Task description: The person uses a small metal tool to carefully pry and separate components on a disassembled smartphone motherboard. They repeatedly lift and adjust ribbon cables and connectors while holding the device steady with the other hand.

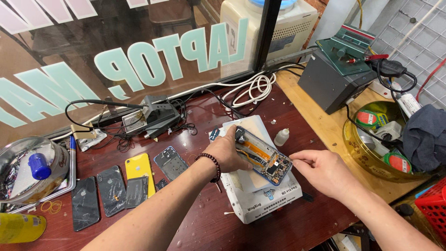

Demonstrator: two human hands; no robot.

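A dark red table [195, 218] filled the lower part of the frame. At lower left lay a row of phones [111, 188], one of them a yellow phone [139, 168]. A white flat machine [260, 204] sat in the middle. At the right a lighter wooden bench [320, 125] held a grey box [327, 86] and a yellow bowl [357, 153]

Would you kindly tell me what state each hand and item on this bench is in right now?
Opened phone: back off, circuit boards and orange cable exposed, lying on the white heating pad.
Left hand: pressing on the phone's left edge.
Right hand: pinched at the phone's lower right corner.
Yellow phone: face down, apart.
Black phone: glass cracked.
Small white bottle: upright, capped.
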